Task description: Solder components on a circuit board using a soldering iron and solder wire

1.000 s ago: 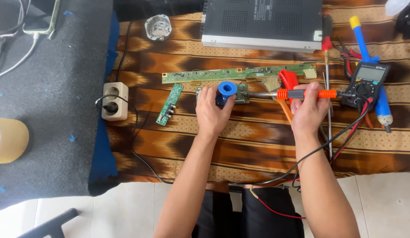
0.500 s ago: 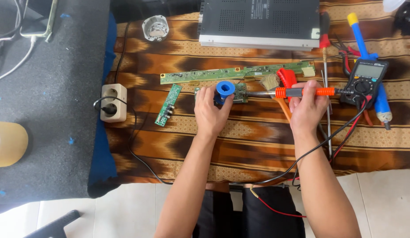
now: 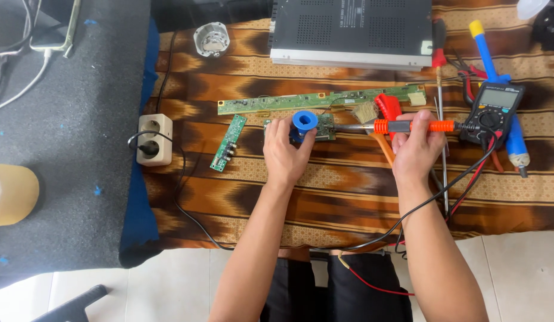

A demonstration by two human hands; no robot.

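light: bright, even, daylight-like | shadows: soft and short under both forearms on the brown patterned woven cloth [image 3: 241, 197] | glare: pale sheen on the white tiled floor [image 3: 521, 262] | focus: sharp at centre, no motion blur | edges: slight wide-angle stretch, softer corners

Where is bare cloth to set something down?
Bare cloth lies near the table edge, below the left hand and right hand, crossed by one black cable. It is crowded around the multimeter and long circuit board.
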